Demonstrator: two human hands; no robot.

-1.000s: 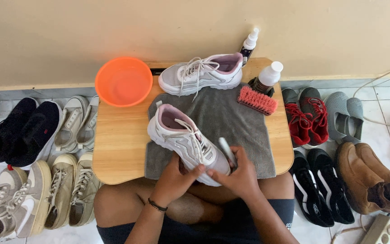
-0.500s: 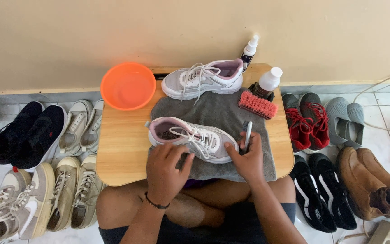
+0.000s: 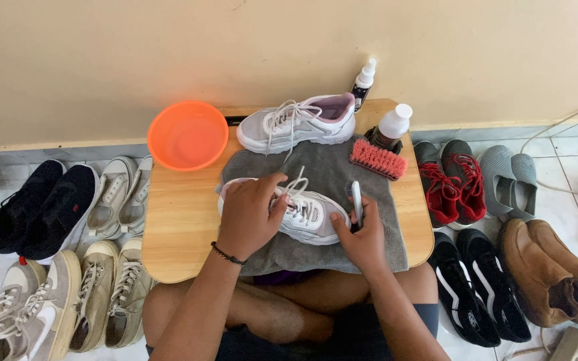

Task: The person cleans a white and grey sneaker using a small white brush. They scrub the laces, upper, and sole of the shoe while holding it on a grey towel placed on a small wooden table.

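A white sneaker (image 3: 309,212) lies on a grey towel (image 3: 332,167) spread over a low wooden table (image 3: 182,220). My left hand (image 3: 252,214) grips the sneaker's heel end from above. My right hand (image 3: 362,237) holds a small white brush (image 3: 356,200) upright at the sneaker's toe. The matching sneaker (image 3: 299,124) stands at the back of the towel, near the wall.
An orange bowl (image 3: 187,135) sits at the table's back left. A pink scrub brush (image 3: 377,159), a capped bottle (image 3: 391,126) and a spray bottle (image 3: 363,81) stand at the back right. Pairs of shoes line the floor on both sides, and my crossed legs are under the table.
The sneaker was turned from lying lengthwise toward me to lying crosswise on the towel. My left hand moved onto its heel end, and my right hand with the brush shifted to its toe.
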